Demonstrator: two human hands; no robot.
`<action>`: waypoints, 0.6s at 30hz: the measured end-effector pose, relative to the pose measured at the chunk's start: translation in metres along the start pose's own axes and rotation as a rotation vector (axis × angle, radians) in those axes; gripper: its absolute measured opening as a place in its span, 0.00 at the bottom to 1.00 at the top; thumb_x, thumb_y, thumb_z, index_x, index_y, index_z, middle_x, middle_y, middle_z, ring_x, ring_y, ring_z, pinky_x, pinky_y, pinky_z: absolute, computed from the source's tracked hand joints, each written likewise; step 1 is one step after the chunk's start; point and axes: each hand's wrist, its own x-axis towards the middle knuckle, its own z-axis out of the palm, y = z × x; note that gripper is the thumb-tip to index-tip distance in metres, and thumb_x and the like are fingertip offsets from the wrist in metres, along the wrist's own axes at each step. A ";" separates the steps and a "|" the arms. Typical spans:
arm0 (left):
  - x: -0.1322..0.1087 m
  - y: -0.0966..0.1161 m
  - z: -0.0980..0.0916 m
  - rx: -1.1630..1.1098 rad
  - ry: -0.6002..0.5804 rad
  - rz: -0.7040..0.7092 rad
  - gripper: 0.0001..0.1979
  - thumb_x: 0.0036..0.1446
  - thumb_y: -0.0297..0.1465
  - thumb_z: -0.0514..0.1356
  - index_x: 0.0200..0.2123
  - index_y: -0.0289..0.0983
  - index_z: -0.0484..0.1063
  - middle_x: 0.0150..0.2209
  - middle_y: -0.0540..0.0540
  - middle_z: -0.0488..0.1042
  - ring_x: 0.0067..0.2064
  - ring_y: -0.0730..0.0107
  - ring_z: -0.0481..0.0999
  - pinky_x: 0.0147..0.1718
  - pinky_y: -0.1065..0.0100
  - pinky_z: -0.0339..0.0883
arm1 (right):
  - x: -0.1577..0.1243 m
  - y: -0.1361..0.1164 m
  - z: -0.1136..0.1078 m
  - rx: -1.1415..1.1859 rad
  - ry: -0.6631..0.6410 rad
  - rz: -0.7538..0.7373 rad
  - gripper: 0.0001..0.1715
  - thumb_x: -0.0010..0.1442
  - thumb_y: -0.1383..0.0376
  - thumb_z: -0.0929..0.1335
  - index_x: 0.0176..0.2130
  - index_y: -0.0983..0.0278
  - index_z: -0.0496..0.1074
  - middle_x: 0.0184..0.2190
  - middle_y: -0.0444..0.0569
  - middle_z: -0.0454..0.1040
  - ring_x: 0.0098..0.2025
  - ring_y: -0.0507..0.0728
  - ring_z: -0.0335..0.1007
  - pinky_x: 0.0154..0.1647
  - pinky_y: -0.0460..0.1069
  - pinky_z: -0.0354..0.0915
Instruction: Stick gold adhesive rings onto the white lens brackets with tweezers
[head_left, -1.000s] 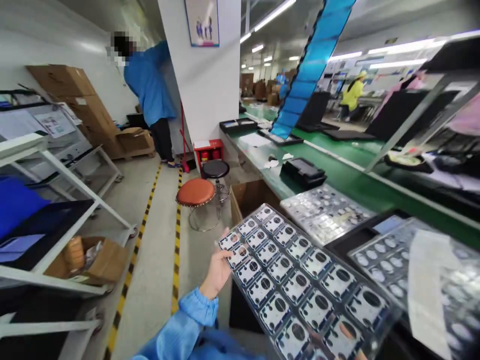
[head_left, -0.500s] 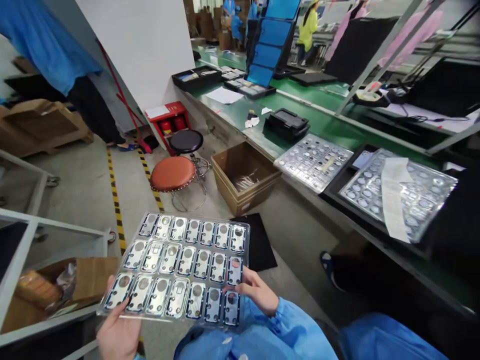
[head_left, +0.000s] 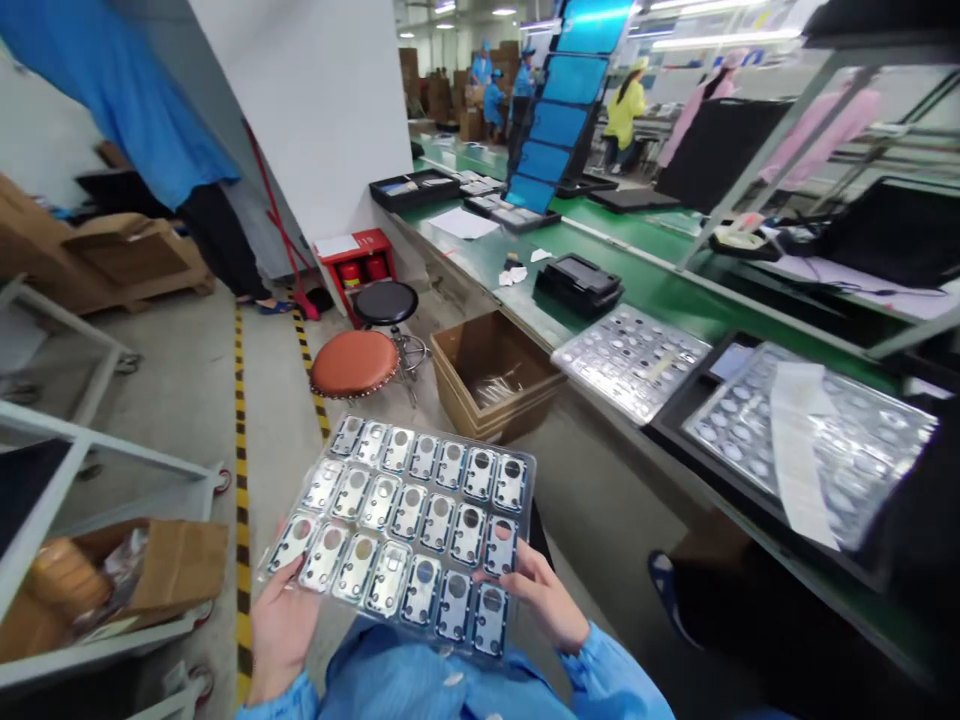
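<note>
I hold a clear plastic blister tray [head_left: 409, 525] of several small metal plates with round holes over my lap. My left hand [head_left: 281, 630] grips its near left corner, fingers curled under the edge. My right hand [head_left: 544, 595] grips its near right edge, thumb lying on top of the tray. Both sleeves are light blue. On the green workbench [head_left: 652, 290] to my right lie two more trays of the same kind: one bare tray [head_left: 628, 360], and one [head_left: 810, 430] sitting in a black holder with a white paper strip across it.
An open cardboard box [head_left: 491, 375] stands on the floor by the bench, with an orange stool [head_left: 354, 365] and a black stool [head_left: 385, 302] behind it. A white rack [head_left: 82, 450] with boxes is at my left. A person in blue stands far left; others work far back.
One second ago the tray was up at the bench, held by my left hand. It has come down over my lap, and now both hands grip it, slightly nearer than half a second ago.
</note>
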 end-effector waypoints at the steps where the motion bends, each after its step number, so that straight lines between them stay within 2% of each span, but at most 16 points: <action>1: 0.003 -0.002 0.006 0.023 0.051 0.039 0.37 0.53 0.19 0.46 0.56 0.68 0.45 0.49 0.75 0.61 0.55 0.75 0.60 0.53 0.68 0.64 | 0.001 -0.001 -0.003 -0.006 0.003 0.003 0.31 0.44 0.64 0.72 0.49 0.64 0.67 0.34 0.51 0.75 0.39 0.62 0.72 0.46 0.57 0.61; 3: 0.013 -0.005 0.015 0.053 0.119 0.116 0.35 0.54 0.19 0.46 0.57 0.63 0.47 0.49 0.71 0.65 0.55 0.71 0.62 0.53 0.65 0.65 | 0.008 -0.001 -0.007 -0.003 0.006 0.005 0.31 0.46 0.63 0.72 0.50 0.64 0.67 0.36 0.51 0.75 0.40 0.62 0.71 0.46 0.57 0.62; 5: 0.028 -0.004 0.017 0.044 0.141 0.104 0.35 0.54 0.19 0.45 0.58 0.62 0.48 0.48 0.70 0.67 0.54 0.69 0.64 0.53 0.62 0.65 | 0.022 0.000 -0.009 0.007 0.017 0.028 0.31 0.48 0.63 0.71 0.51 0.63 0.66 0.41 0.51 0.74 0.41 0.62 0.71 0.47 0.56 0.61; 7: 0.049 0.003 0.014 0.011 0.174 0.086 0.33 0.56 0.21 0.45 0.58 0.63 0.47 0.46 0.70 0.69 0.52 0.68 0.67 0.52 0.61 0.66 | 0.046 0.001 -0.007 0.012 0.018 0.060 0.31 0.48 0.63 0.71 0.52 0.62 0.65 0.42 0.51 0.74 0.43 0.62 0.70 0.47 0.57 0.61; 9: 0.076 0.016 0.008 -0.014 0.201 0.066 0.32 0.57 0.23 0.46 0.58 0.64 0.46 0.45 0.70 0.70 0.51 0.68 0.69 0.52 0.60 0.66 | 0.080 0.000 -0.002 -0.015 0.004 0.088 0.31 0.49 0.63 0.71 0.53 0.62 0.65 0.39 0.50 0.75 0.42 0.62 0.70 0.47 0.57 0.61; 12: 0.122 0.048 -0.001 -0.044 0.187 0.074 0.33 0.58 0.22 0.43 0.57 0.66 0.44 0.45 0.71 0.70 0.49 0.70 0.71 0.51 0.61 0.67 | 0.142 -0.003 0.017 -0.098 -0.017 0.117 0.31 0.46 0.63 0.72 0.51 0.63 0.67 0.36 0.51 0.76 0.41 0.63 0.71 0.49 0.58 0.59; 15: 0.172 0.095 -0.001 -0.100 0.155 0.107 0.38 0.56 0.16 0.40 0.56 0.68 0.41 0.45 0.73 0.69 0.47 0.75 0.72 0.50 0.65 0.67 | 0.208 -0.012 0.051 -0.123 -0.004 0.146 0.32 0.42 0.63 0.74 0.48 0.63 0.69 0.37 0.50 0.76 0.39 0.63 0.72 0.49 0.58 0.58; 18: 0.217 0.146 0.006 -0.183 0.180 0.102 0.34 0.58 0.18 0.42 0.59 0.60 0.42 0.48 0.64 0.70 0.48 0.71 0.72 0.51 0.64 0.65 | 0.268 -0.023 0.091 -0.143 -0.006 0.133 0.32 0.41 0.63 0.74 0.47 0.64 0.69 0.35 0.50 0.76 0.38 0.62 0.72 0.47 0.58 0.59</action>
